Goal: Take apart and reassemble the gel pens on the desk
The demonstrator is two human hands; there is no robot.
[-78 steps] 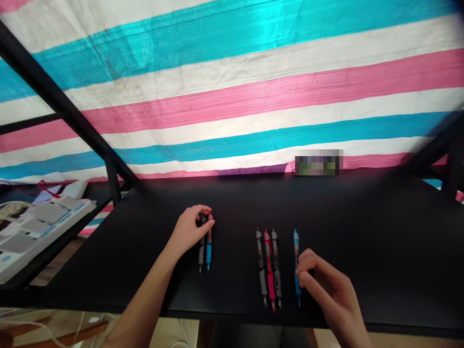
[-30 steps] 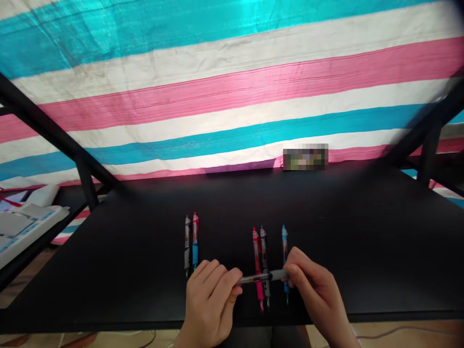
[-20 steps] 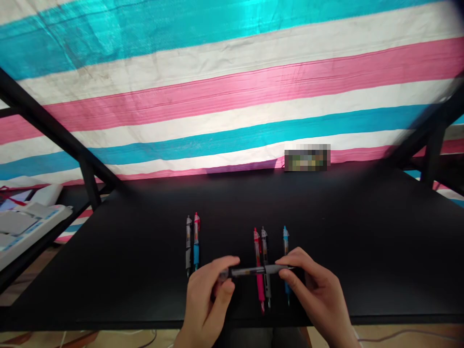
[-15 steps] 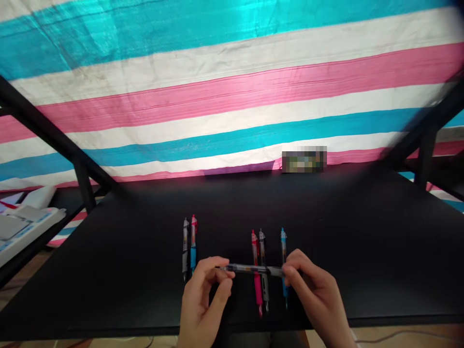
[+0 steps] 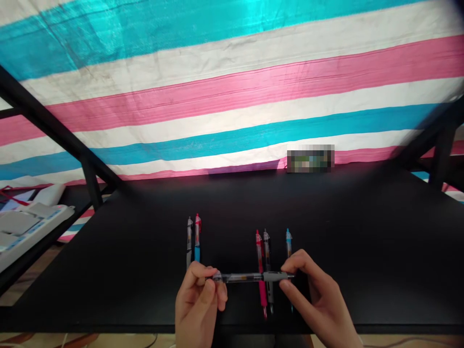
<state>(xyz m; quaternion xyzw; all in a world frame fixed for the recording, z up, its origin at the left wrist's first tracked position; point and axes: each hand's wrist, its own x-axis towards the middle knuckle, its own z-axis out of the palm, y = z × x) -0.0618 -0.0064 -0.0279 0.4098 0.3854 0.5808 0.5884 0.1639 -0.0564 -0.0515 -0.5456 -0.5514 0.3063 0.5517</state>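
Both hands hold one grey-and-clear pen (image 5: 250,277) level above the black table (image 5: 362,232). My left hand (image 5: 199,304) pinches its clear end and my right hand (image 5: 315,299) pinches its grey grip end. Beneath it lie a red pen (image 5: 260,261), a black-grey pen (image 5: 267,256) and a blue pen (image 5: 288,241), side by side, pointing away from me. Further left lie a grey pen (image 5: 189,237) and a red-and-blue pen (image 5: 197,234), close together.
A pink, white and turquoise striped cloth (image 5: 232,96) hangs behind the table. Black frame bars (image 5: 54,130) run at the left and right. A white tray-like object (image 5: 25,227) sits on a lower shelf at the left.
My left hand left the two pens at the left. A grey pen came out of the middle group and now hangs crosswise between both hands; their grip on its ends has shifted slightly.
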